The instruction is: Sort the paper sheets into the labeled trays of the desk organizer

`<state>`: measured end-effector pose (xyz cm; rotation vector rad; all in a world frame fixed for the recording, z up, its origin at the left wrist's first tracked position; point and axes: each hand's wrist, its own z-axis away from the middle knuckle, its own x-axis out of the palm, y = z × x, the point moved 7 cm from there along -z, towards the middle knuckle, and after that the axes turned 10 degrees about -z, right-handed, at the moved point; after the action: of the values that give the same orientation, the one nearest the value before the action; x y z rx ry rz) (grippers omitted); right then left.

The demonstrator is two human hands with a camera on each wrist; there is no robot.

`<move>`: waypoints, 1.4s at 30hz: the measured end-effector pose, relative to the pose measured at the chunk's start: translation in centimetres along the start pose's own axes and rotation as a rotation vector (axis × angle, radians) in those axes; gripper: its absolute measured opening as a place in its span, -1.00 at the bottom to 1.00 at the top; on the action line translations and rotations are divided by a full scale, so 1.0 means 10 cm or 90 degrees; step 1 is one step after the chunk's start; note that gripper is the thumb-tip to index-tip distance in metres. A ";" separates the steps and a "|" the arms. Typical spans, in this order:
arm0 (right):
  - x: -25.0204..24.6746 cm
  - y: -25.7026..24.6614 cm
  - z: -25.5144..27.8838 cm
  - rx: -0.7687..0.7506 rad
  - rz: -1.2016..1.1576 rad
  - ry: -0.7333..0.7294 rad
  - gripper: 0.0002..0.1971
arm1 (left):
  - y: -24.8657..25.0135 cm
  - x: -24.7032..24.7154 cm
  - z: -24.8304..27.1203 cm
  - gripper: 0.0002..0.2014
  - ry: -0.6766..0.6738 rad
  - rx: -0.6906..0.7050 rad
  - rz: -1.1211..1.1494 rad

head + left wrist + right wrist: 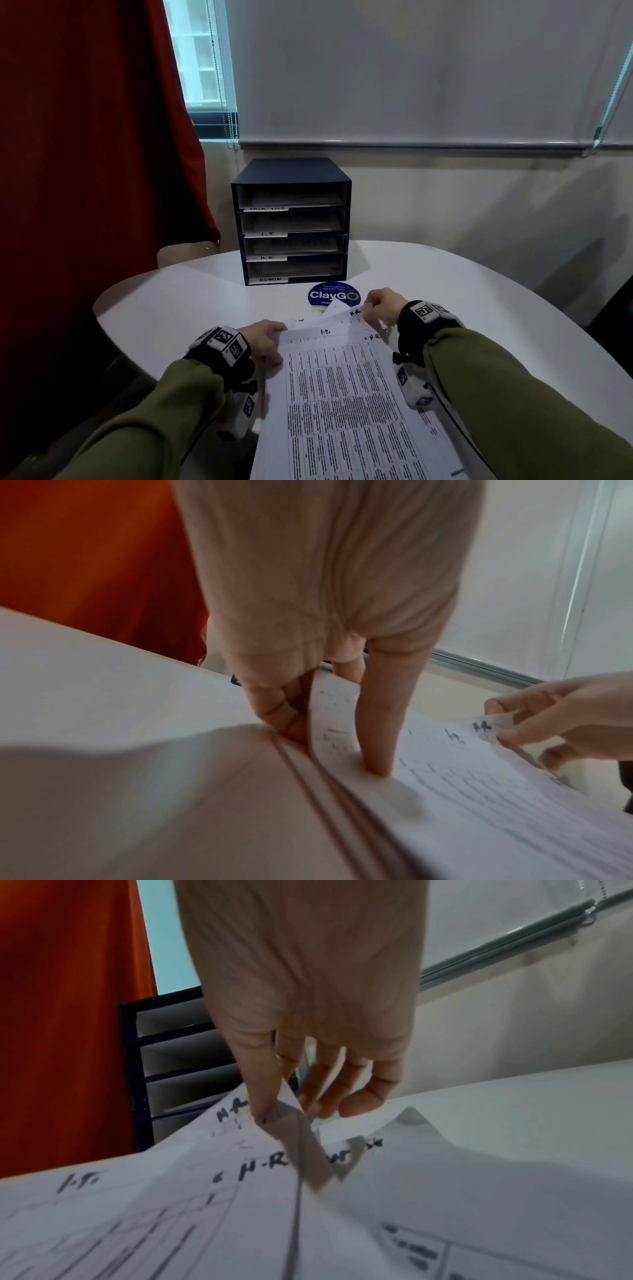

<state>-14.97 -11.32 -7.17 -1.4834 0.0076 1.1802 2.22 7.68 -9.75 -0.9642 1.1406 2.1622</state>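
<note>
A stack of printed paper sheets lies in front of me on the white table; the top page carries a handwritten "I.T." mark. My left hand grips the stack's far left corner, thumb on top and fingers curled underneath. My right hand pinches the lifted far right corners of sheets marked "H.R.". The black desk organizer stands beyond, with labeled trays reading, from the second down, I.T., H.R. and ADMIN; each tray holds paper.
A round blue "ClayGo" sticker lies on the table between the stack and the organizer. A red curtain hangs at the left, past the table edge. A wall with lowered blinds is behind.
</note>
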 end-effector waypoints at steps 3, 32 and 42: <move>-0.03 -0.06 0.03 -0.067 -0.059 0.010 -0.79 | 0.02 -0.02 0.03 -0.52 -0.012 -0.009 0.010; -1.90 -0.59 1.26 -0.278 -0.567 0.244 -0.73 | 0.58 -0.49 0.20 -0.80 0.193 0.128 0.160; -1.21 -0.62 1.05 -0.222 -0.770 0.125 -0.77 | 1.02 -1.12 0.65 -0.84 0.332 0.305 0.588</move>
<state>-23.90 -8.67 7.22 -1.4856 -0.8737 0.0439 -0.37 6.73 6.52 -0.8825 2.6205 2.0773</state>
